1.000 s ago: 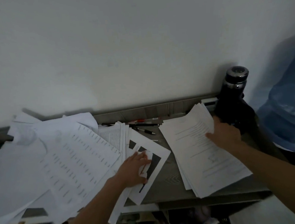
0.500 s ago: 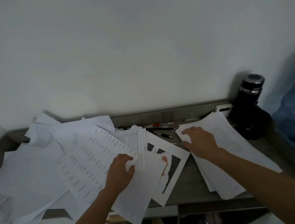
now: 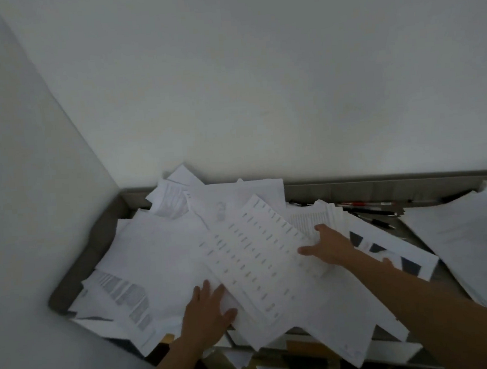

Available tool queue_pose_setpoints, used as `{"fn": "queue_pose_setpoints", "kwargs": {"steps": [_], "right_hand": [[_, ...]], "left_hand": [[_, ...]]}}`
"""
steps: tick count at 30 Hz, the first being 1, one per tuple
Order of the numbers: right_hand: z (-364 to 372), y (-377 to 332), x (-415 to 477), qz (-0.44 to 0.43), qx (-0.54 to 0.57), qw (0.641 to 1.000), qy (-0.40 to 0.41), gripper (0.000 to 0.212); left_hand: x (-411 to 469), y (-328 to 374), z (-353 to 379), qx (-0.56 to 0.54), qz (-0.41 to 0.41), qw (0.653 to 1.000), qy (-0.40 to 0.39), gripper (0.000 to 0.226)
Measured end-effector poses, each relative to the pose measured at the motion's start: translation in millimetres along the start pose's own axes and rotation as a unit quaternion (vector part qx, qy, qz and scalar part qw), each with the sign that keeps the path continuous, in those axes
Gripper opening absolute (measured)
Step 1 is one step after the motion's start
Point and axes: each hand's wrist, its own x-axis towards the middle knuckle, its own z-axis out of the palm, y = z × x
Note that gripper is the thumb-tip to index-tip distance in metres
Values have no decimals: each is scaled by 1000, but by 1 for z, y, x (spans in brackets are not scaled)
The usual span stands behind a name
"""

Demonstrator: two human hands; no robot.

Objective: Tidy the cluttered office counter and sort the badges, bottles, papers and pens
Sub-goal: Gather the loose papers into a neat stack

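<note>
The grey counter sits in a corner between two white walls, and its raised rim runs along the left and the back. Almost all of its left half is covered by a loose pile of papers, the sheets lying across each other at many angles. At 8 o'clock of this pile one sheet with grey bars hangs a little over the front edge.

The left hand lies flat on the pile near the front edge, palm down, fingers straight and a little spread – it presses the paper and grips nothing. Just at 2 o'clock from it a long sheet with printed rows lies on top, tilted, running from 11 o'clock to 5 o'clock.

The right hand rests on the right edge of this sheet, thumb stretched out to 9 o'clock. Its other fingers are blurred, so I cannot tell if they pinch the paper or only touch it. At 3 o'clock from this hand a sheet with dark blocks shows partly under the forearm.

At 1 o'clock from the right hand, along the back rim, a red pen and two black pens lie on the bare counter – near each other. At the far right a tidier stack of papers lies apart from the pile.
</note>
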Motion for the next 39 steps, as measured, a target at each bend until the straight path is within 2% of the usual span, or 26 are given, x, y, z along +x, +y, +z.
{"fn": "queue_pose_setpoints", "kwargs": {"steps": [1, 4, 6, 8, 10, 12, 14, 16, 18, 21, 23, 24, 25, 27, 29, 30, 32, 35, 37, 39], "right_hand": [[8, -8, 3, 7, -20, 1000, -6, 92], [19, -15, 8, 4, 37, 999, -23, 46], [19, -23, 9, 3, 92, 995, -33, 29], [9, -28, 7, 11, 129, 991, -35, 22], [-1, -30, 9, 19, 158, 987, -12, 18], [-6, -27, 12, 33, 210, 977, 7, 17], [-6, -20, 15, 61, 279, 958, -8, 22], [-3, -13, 17, 85, 336, 937, -45, 30], [3, -9, 18, 94, 382, 917, -69, 34], [10, -18, 18, 67, 417, 904, -67, 31], [16, -32, 17, 42, 384, 920, -62, 30], [20, -39, 16, 33, 347, 936, -57, 29], [25, -46, 16, 22, 307, 950, -57, 28], [33, -58, 16, 6, 250, 966, -60, 27], [40, -71, 15, -9, 228, 971, -71, 27], [43, -78, 16, -12, 228, 971, -76, 28], [49, -89, 16, 0, 256, 962, -96, 35], [59, -100, 17, 42, 329, 931, -152, 45], [66, -103, 16, 59, 317, 929, -180, 49], [74, -105, 14, 51, 282, 936, -204, 54]], "left_hand": [[-1, -2, 0, -11, 32, 999, -3, 73], [-3, 9, -12, -145, 109, 983, 19, 53], [-2, 4, -28, -283, 82, 953, 71, 33], [4, -12, -40, -336, 16, 924, 180, 24], [13, -40, -46, -321, -63, 910, 254, 28], [21, -66, -46, -308, -138, 912, 235, 42], [26, -78, -43, -293, -160, 923, 192, 54], [29, -78, -38, -233, -139, 950, 157, 61], [30, -71, -32, -126, -98, 981, 105, 63], [29, -53, -27, -24, -38, 996, 74, 60], [29, -41, -27, 2, 9, 997, 78, 49], [29, -35, -28, -26, 37, 995, 89, 38], [28, -31, -31, -101, 52, 988, 107, 29], [24, -28, -38, -271, 12, 949, 161, 21], [25, -35, -47, -362, -98, 896, 238, 27], [27, -41, -51, -398, -149, 871, 246, 31], [30, -47, -57, -491, -211, 817, 218, 39], [31, -44, -62, -613, -224, 739, 168, 51], [32, -42, -62, -675, -227, 692, 117, 59], [32, -43, -63, -711, -220, 666, 41, 59]]}}
